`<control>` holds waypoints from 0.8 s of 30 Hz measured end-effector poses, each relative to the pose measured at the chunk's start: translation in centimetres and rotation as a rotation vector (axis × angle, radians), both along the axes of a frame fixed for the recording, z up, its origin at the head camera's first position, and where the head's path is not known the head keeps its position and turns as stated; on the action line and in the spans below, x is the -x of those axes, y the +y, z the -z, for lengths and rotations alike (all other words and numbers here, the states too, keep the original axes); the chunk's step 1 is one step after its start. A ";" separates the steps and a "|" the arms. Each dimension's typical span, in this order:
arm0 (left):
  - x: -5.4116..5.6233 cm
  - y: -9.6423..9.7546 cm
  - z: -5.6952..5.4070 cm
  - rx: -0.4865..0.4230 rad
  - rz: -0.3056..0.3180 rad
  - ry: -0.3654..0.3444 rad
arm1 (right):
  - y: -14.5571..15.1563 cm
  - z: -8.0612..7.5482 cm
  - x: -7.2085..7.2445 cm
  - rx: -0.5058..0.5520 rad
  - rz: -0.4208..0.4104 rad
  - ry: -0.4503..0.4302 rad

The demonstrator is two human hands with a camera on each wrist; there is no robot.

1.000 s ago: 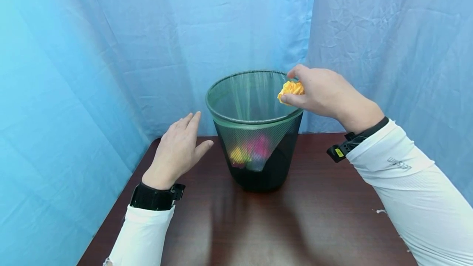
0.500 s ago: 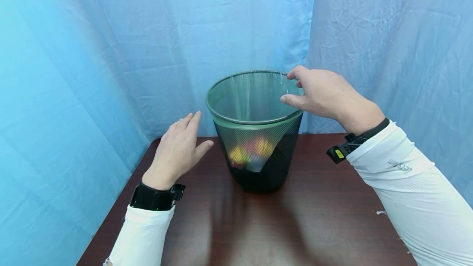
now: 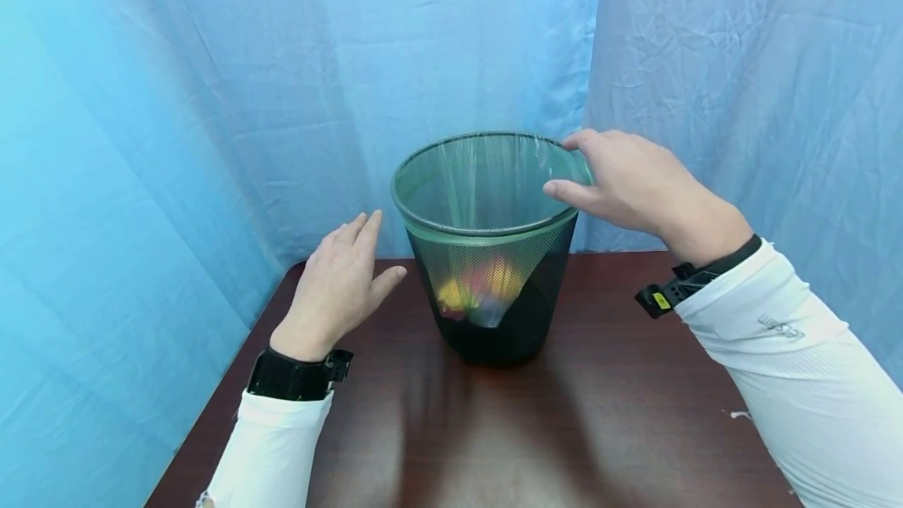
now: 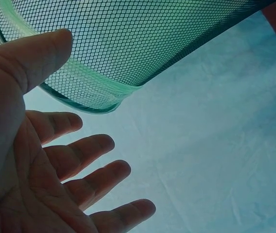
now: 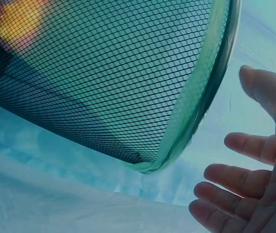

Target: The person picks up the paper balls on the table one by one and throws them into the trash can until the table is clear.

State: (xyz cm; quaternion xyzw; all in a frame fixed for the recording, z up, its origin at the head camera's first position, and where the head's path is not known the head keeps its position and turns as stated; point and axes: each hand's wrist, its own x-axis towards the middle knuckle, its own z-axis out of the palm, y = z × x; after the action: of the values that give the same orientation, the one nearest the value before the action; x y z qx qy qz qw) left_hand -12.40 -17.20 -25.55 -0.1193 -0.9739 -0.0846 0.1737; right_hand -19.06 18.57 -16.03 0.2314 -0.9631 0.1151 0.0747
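A black mesh wastebasket [image 3: 550, 288] with a green plastic liner [image 3: 466, 171] folded over its rim stands upright on the table. Through the mesh, crumpled paper balls [image 3: 504, 281] in yellow, orange and pink show near the bottom. My right hand [image 3: 628, 179] hovers by the right side of the rim, fingers spread and holding nothing. In the right wrist view its fingers [image 5: 245, 179] are loosely bent, apart from the rim. My left hand [image 3: 335, 281] is held to the left of the basket, palm toward it, fingers extended and nothing in them.
The dark reddish-brown table [image 3: 635, 382] lies under the basket. Light blue curtains [image 3: 268, 85] hang behind and at both sides. A small white scrap [image 3: 739, 415] lies on the table near the right sleeve [image 3: 790, 351].
My right hand has let go of the orange crumpled paper ball, which dropped into the wastebasket. That hand has since moved slightly right. The left hand has stayed in place.
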 end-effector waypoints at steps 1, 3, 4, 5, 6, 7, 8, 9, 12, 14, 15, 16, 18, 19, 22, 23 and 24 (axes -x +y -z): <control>0.0 0.0 0.0 0.000 0.000 -0.001 | 0.0 0.1 0.0 0.000 0.005 -0.002; 0.0 0.0 0.0 0.002 0.000 -0.003 | 0.1 0.2 0.0 0.001 0.015 -0.007; 0.0 0.0 0.1 0.003 0.000 -0.004 | 0.2 0.3 0.1 0.003 0.021 -0.009; 0.0 0.0 0.1 0.004 0.001 -0.003 | 0.2 0.5 0.1 0.003 0.025 -0.010; 0.1 -0.1 0.1 0.005 0.001 -0.003 | 0.2 0.6 0.1 0.002 0.028 -0.012; 0.1 -0.1 0.1 0.006 0.000 -0.002 | 0.3 0.7 0.0 0.001 0.031 -0.015; 0.1 -0.1 0.1 0.007 0.001 -0.001 | 0.3 0.8 0.1 0.000 0.034 -0.017; 0.1 -0.1 0.2 0.008 0.002 0.000 | 0.4 0.9 0.0 0.000 0.036 -0.018; 0.1 -0.1 0.3 0.011 0.003 0.007 | 0.5 1.3 0.0 0.003 0.038 -0.020; 0.1 -0.1 0.4 0.013 0.003 0.012 | 0.6 1.6 -0.1 0.006 0.039 -0.018; 0.1 -0.1 0.4 0.012 0.002 0.013 | 0.6 1.7 -0.1 0.008 0.040 -0.017; 0.1 -0.1 0.4 0.011 0.002 0.014 | 0.7 1.8 -0.2 0.009 0.042 -0.015; 0.1 -0.2 0.5 0.009 0.000 0.012 | 0.8 2.1 -0.3 0.009 0.051 -0.014; 0.1 -0.2 0.6 0.007 -0.002 0.009 | 0.9 2.3 -0.3 0.009 0.055 -0.012; 0.1 -0.2 0.7 0.001 -0.007 -0.002 | 1.1 2.8 -0.6 0.016 0.068 0.000; 0.0 -0.2 0.7 -0.001 -0.008 -0.007 | 1.2 3.0 -0.6 0.017 0.072 0.002; 0.0 -0.2 0.7 -0.002 -0.009 -0.011 | 1.2 3.1 -0.7 0.020 0.077 0.001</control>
State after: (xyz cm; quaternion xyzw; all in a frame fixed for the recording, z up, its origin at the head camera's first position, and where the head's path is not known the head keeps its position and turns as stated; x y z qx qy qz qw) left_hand -12.41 -17.42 -26.24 -0.1144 -0.9753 -0.0854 0.1687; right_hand -18.40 19.81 -19.14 0.1935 -0.9701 0.1216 0.0819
